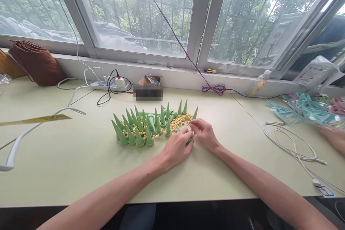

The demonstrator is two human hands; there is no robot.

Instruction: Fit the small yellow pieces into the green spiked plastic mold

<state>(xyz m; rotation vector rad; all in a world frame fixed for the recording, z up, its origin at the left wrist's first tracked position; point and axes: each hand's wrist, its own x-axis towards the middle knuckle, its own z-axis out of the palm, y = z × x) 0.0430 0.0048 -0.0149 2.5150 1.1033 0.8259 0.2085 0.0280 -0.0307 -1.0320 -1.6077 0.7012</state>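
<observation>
Several green cones (139,141) stand upright in a cluster on the pale table (107,172), with small yellow pieces (178,122) among them and heaped at the right end of the cluster. My left hand (179,145) is closed around a green piece (188,142), of which only a bit shows between the fingers. Touching or nearly touching it on the right is my right hand (204,133), its thumb and fingertips pinched together; whatever they hold is too small to make out. A single green cone (195,112) rises just behind my right hand.
At the right lie white cables (291,143), teal clips (309,109) in plastic and another person's hand (334,138). Along the window sill are a bottle (259,83), a bundled wire (215,89), a small carton (151,80), a power strip (104,85) and a brown bag (37,63).
</observation>
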